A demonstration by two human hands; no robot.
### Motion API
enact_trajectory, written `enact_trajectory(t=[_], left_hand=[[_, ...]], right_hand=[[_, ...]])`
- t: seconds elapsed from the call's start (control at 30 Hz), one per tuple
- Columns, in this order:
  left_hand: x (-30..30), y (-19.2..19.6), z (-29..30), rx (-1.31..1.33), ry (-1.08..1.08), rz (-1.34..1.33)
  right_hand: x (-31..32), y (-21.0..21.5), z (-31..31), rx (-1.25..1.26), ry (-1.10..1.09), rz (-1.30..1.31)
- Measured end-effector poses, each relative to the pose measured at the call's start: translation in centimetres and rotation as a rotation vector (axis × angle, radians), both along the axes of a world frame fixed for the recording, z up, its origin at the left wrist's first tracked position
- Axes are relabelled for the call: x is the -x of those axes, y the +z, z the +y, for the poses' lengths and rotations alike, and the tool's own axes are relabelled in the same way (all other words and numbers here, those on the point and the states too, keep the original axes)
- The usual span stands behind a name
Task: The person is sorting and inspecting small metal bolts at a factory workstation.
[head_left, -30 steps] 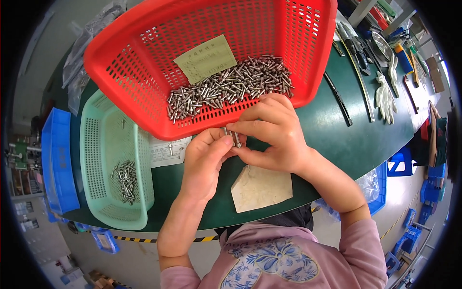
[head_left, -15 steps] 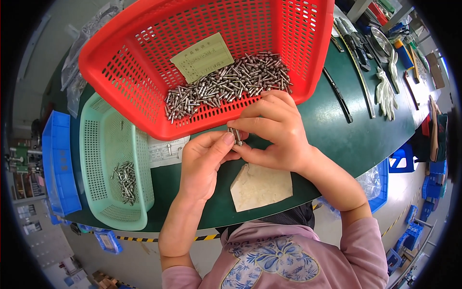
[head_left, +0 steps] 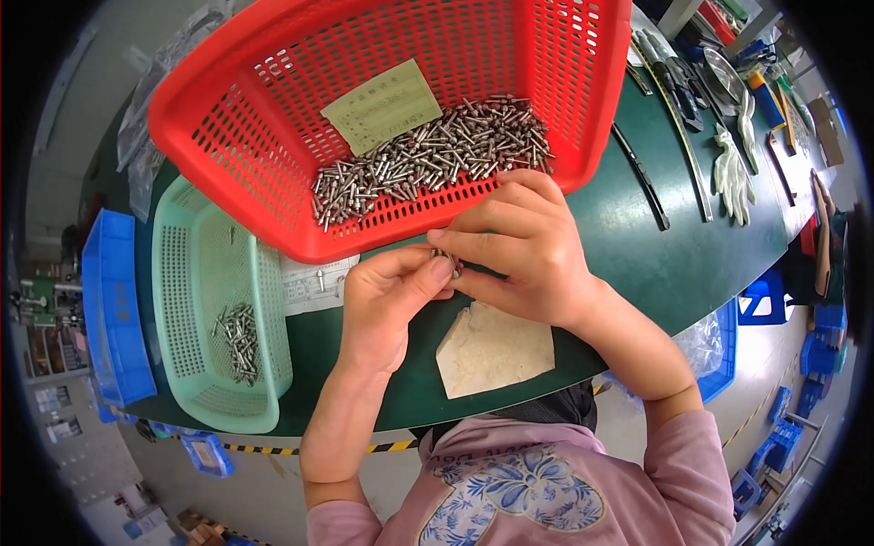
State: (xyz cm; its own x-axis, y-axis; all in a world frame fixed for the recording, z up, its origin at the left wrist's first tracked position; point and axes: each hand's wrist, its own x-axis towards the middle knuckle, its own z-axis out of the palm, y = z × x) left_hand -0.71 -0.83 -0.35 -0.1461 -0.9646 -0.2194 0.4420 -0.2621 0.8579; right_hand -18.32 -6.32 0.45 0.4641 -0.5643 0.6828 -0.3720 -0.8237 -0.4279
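My left hand (head_left: 387, 300) and my right hand (head_left: 519, 250) meet over the green table (head_left: 674, 246), both pinching one small metal pin (head_left: 446, 262) between their fingertips. Just beyond them stands a red basket (head_left: 237, 155), tilted toward me, holding a heap of several metal pins (head_left: 428, 159) and a yellow-green paper slip (head_left: 382, 105). To my left a mint-green basket (head_left: 182, 273) holds a smaller pile of pins (head_left: 238, 341).
A beige pad (head_left: 492, 350) lies on the table under my hands. A white printed sheet (head_left: 314, 282) lies between the baskets. A blue bin (head_left: 114, 318) stands far left. Long black tools (head_left: 642, 177), a white glove (head_left: 733, 168) and hand tools lie at right.
The red basket and table have shifted slightly in view as my head moved. My hands stay together on the pin, fingers barely adjusted.
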Motion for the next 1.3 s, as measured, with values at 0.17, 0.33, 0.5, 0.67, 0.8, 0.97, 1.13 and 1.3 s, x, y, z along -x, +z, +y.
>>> enact_trajectory(t=[0.17, 0.33, 0.5, 0.67, 0.8, 0.97, 1.13, 1.3], left_hand=[[0.3, 0.0, 0.2, 0.013, 0.025, -0.010], [0.5, 0.3, 0.4, 0.036, -0.002, -0.039], [0.4, 0.8, 0.5, -0.024, -0.047, 0.057], [0.3, 1.0, 0.6, -0.020, -0.110, 0.034], [0.1, 1.6, 0.5, -0.128, -0.063, 0.129], [-0.7, 1.6, 0.3, 0.019, -0.061, 0.028], [-0.4, 1.6, 0.5, 0.432, 0.220, -0.466], [-0.4, 1.5, 0.3, 0.461, 0.212, -0.472]], right_hand=[[-0.3, 0.3, 0.4, -0.085, -0.005, 0.000], [-0.2, -0.3, 0.3, -0.032, 0.025, 0.015], [-0.2, -0.4, 0.1, -0.007, 0.046, -0.006], [-0.2, -0.4, -0.2, 0.039, 0.065, -0.037], [-0.1, -0.3, -0.1, 0.009, 0.093, -0.064], [0.2, -0.2, 0.0, -0.031, 0.107, -0.127], [0.3, 0.0, 0.3, -0.123, 0.139, -0.153], [0.2, 0.0, 0.4, -0.161, 0.141, -0.221]])
